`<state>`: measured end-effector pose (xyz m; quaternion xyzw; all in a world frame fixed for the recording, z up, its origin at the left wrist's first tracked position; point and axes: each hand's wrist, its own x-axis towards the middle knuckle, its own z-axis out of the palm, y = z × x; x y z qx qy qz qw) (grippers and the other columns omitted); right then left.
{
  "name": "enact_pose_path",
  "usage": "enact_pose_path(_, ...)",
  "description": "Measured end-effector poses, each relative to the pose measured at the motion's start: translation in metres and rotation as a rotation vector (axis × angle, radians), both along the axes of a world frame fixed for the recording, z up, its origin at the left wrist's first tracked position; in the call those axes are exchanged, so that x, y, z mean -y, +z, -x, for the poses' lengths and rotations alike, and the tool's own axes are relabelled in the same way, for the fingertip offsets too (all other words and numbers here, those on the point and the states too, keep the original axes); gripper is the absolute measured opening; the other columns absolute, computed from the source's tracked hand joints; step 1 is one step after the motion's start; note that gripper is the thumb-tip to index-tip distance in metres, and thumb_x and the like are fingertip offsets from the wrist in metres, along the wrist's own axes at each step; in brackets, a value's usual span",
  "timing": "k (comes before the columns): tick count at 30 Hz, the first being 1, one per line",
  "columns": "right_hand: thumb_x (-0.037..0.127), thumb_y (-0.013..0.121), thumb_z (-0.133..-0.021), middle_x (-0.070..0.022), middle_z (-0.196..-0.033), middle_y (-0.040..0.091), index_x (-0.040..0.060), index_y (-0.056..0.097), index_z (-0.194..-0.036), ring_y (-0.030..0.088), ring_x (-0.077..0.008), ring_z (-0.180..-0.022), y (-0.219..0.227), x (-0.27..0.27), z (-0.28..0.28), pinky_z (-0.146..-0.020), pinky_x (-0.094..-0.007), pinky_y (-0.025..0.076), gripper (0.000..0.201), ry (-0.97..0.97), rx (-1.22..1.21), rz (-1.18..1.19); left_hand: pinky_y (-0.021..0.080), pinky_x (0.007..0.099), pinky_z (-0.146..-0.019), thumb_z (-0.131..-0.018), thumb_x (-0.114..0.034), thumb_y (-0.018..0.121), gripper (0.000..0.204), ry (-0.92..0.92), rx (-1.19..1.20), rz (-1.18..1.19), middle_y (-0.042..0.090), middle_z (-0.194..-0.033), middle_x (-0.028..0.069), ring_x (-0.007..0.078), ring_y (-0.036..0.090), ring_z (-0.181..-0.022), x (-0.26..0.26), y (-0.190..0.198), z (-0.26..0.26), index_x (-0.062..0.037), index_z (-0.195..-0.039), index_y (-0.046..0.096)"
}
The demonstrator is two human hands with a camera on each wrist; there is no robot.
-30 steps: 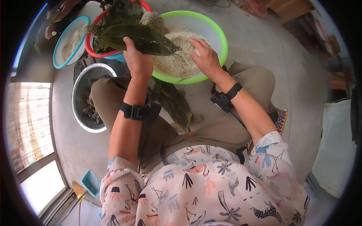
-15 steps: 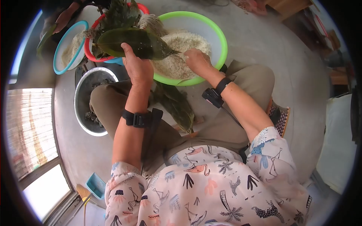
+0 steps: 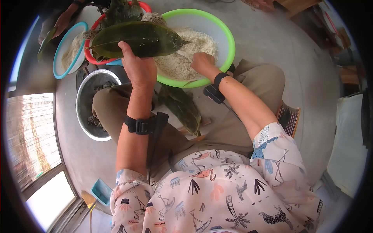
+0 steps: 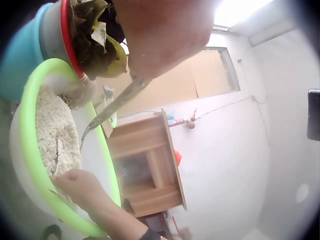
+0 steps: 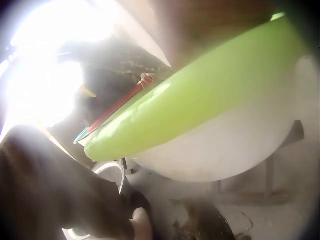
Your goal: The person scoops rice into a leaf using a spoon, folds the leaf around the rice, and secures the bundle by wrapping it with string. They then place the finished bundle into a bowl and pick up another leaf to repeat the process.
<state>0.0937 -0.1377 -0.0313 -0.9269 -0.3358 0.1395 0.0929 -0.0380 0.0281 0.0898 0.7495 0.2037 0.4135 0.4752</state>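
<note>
My left hand (image 3: pixel 139 70) holds a broad dark green leaf (image 3: pixel 136 39) flat, thumb on top, with a few rice grains on its face. In the left wrist view this leaf (image 4: pixel 112 106) shows edge-on. Over the near right side of a green-rimmed basin (image 3: pixel 229 33), my right hand (image 3: pixel 204 64) grips a spoon (image 4: pixel 57 152) whose other end lies in the white rice (image 3: pixel 200 40). The leaf's pointed tip reaches over the rice, left of the right hand. In the right wrist view the basin's green rim (image 5: pixel 165 115) fills the middle.
Behind the leaf, a red-rimmed basin (image 3: pixel 88 56) holds more leaves and a bundle of string (image 3: pixel 154 18). Left stand a blue-rimmed basin (image 3: pixel 56 66) and a metal basin (image 3: pixel 79 110). More leaves (image 3: pixel 180 110) lie between my legs. Another person's hand (image 3: pixel 62 23) appears upper left.
My right hand, loosely spread above the spoon before, has closed round its handle and come slightly down. The left hand has shifted a little left and up with the leaf, showing more of its face.
</note>
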Motion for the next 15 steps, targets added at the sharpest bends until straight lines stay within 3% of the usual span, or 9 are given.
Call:
enact_pose_path(6, 0.017, 0.062, -0.074, -0.0181, -0.084, 0.069, 0.0018, 0.07, -0.078, 0.068, -0.0326, -0.079, 0.013, 0.002, -0.012, -0.067, -0.0431, 0.052, 0.017, -0.184, -0.112, -0.081, 0.041, 0.0403, -0.094, -0.095, -0.011, 0.054, 0.045, 0.122, -0.162, -0.152, 0.059, -0.115, 0.0205, 0.0374, 0.053, -0.103, -0.006, -0.017, -0.001, 0.0055, -0.134, 0.038)
enact_pose_path(8, 0.015, 0.063, -0.076, -0.0152, -0.081, 0.069, 0.001, 0.069, -0.084, 0.068, -0.024, -0.075, 0.0, 0.008, -0.026, -0.061, -0.0375, 0.052, 0.018, -0.379, -0.562, -0.361, 0.043, 0.0333, -0.095, -0.101, -0.018, 0.046, 0.032, 0.181, -0.242, -0.223, 0.062, -0.115, 0.0147, 0.0252, 0.059, -0.101, -0.003, -0.016, 0.001, 0.0057, -0.122, 0.049)
enact_pose_path(9, 0.015, 0.063, -0.076, -0.0152, -0.081, 0.069, 0.001, 0.069, -0.084, 0.068, -0.024, -0.075, -0.001, 0.01, -0.026, -0.061, -0.0375, 0.052, 0.018, -0.384, -0.561, -0.363, 0.043, 0.0333, -0.095, -0.101, -0.018, 0.046, 0.032, 0.175, -0.24, -0.223, 0.062, -0.115, 0.0147, 0.0252, 0.059, -0.101, -0.003, -0.016, 0.001, 0.0057, -0.122, 0.049)
enact_pose_path(11, 0.015, 0.062, -0.08, -0.0099, -0.076, 0.066, 0.0025, 0.069, -0.094, 0.065, -0.0158, -0.069, -0.003, 0.016, -0.025, -0.055, -0.0322, 0.05, 0.02, -0.48, -0.729, -0.837, 0.044, 0.0348, -0.093, -0.1, -0.016, 0.047, 0.031, 0.211, -0.262, -0.28, 0.063, -0.112, 0.0162, 0.0285, 0.061, -0.098, -0.002, -0.017, 0.002, 0.0058, -0.122, 0.05)
enact_pose_path(12, 0.015, 0.062, -0.08, -0.0099, -0.076, 0.066, 0.0025, 0.069, -0.094, 0.065, -0.0158, -0.069, -0.002, 0.016, -0.026, -0.055, -0.0322, 0.05, 0.02, -0.482, -0.729, -0.84, 0.044, 0.0348, -0.093, -0.1, -0.016, 0.047, 0.031, 0.208, -0.262, -0.283, 0.063, -0.112, 0.0162, 0.0285, 0.061, -0.098, 0.0, -0.016, 0.001, 0.0058, -0.122, 0.05)
enact_pose_path(14, 0.012, 0.06, -0.083, -0.0065, -0.072, 0.064, 0.0033, 0.068, -0.103, 0.061, -0.0133, -0.063, -0.001, 0.013, -0.028, -0.051, -0.0285, 0.047, 0.024, -0.833, -1.273, -1.101, 0.044, 0.0358, -0.093, -0.1, -0.016, 0.046, 0.03, 0.201, -0.145, -0.044, 0.064, -0.111, 0.0175, 0.0301, 0.061, -0.097, 0.003, -0.013, -0.001, 0.0055, -0.12, 0.052)
enact_pose_path(15, 0.012, 0.06, -0.083, -0.0065, -0.072, 0.064, 0.0033, 0.068, -0.103, 0.061, -0.0133, -0.063, -0.004, 0.012, -0.028, -0.051, -0.0285, 0.047, 0.024, -0.834, -1.275, -1.106, 0.044, 0.0358, -0.093, -0.1, -0.016, 0.046, 0.03, 0.198, -0.145, -0.048, 0.064, -0.111, 0.0175, 0.0301, 0.061, -0.097, 0.001, -0.015, 0.0, 0.0055, -0.12, 0.052)
